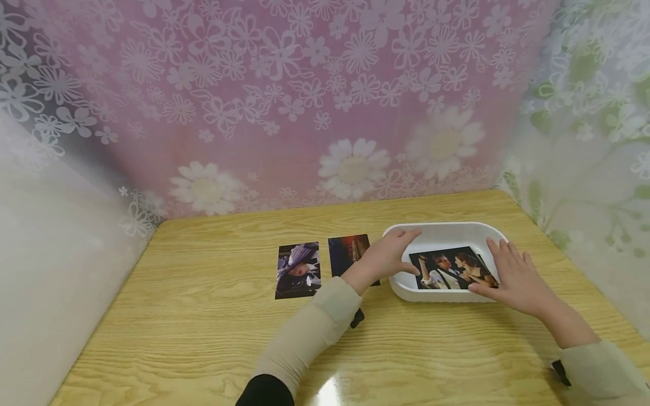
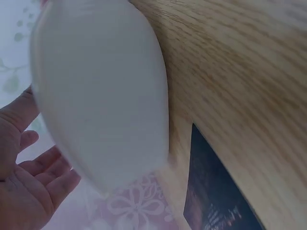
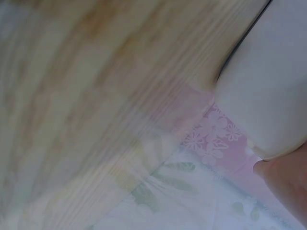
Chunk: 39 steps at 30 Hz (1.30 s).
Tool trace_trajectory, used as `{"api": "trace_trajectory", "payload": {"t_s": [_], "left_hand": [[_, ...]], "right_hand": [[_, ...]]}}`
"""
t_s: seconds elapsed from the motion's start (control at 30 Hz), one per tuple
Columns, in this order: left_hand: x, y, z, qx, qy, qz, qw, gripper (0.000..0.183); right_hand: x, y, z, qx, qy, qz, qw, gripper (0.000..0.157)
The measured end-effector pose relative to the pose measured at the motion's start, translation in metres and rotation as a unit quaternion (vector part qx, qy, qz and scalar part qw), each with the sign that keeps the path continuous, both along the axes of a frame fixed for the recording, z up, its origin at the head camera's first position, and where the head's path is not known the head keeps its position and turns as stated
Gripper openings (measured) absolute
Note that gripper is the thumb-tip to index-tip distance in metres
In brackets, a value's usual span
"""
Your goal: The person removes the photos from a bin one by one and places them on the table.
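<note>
Left hand [image 1: 387, 256] and right hand [image 1: 523, 283], fingers extended, flank the white tray [image 1: 452, 234]. Dark card [image 1: 344, 254] lies just left, hat card [image 1: 298, 272] beyond; table [image 1: 193, 316] reaches farther leftward than rightward.

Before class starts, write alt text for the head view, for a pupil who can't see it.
A person's left hand and right hand spread at opposite ends of a white oblong tray holding a photo card of two people. On the wood-grain table beside it lie a purple-hat card and a dark card partly behind the left hand.
</note>
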<state>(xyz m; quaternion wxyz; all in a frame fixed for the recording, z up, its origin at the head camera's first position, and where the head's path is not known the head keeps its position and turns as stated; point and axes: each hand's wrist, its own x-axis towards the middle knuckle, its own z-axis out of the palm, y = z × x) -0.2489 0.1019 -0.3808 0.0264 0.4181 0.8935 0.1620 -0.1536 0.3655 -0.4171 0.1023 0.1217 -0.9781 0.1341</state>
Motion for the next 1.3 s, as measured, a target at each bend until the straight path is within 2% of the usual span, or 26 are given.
{"api": "trace_trajectory", "payload": {"t_s": [0.13,0.3,0.47,0.57,0.73,0.9,1.2,1.3], "left_hand": [[-0.004,0.018,-0.003,-0.015,-0.023,-0.006,0.9996,0.087],[-0.005,0.032,-0.009,-0.04,-0.053,0.02,0.9976,0.093],[-0.004,0.041,-0.02,-0.092,-0.034,0.079,0.992,0.091],[-0.002,0.044,-0.024,-0.125,-0.007,0.106,0.9865,0.089],[0.002,0.046,-0.028,-0.192,0.046,0.125,0.9722,0.091],[0.002,0.047,-0.03,-0.223,0.073,0.126,0.9638,0.093],[0.002,0.054,-0.035,-0.242,0.071,0.092,0.9633,0.084],[0.002,0.055,-0.036,-0.246,0.072,0.09,0.9624,0.084]], "right_hand": [[0.0,-0.001,0.0,-0.003,-0.003,0.0,1.0,0.105],[0.0,-0.003,0.0,-0.009,-0.006,0.002,1.0,0.104],[-0.001,-0.004,0.0,-0.011,-0.002,0.006,1.0,0.104],[-0.001,-0.004,0.0,-0.009,0.001,0.007,1.0,0.104],[-0.002,-0.003,0.0,-0.006,0.0,0.007,1.0,0.104],[-0.002,-0.002,0.001,-0.005,0.001,0.003,1.0,0.105],[0.0,0.0,0.0,-0.004,0.0,0.004,1.0,0.105],[0.001,0.001,-0.001,-0.004,-0.002,0.002,1.0,0.105]]}}
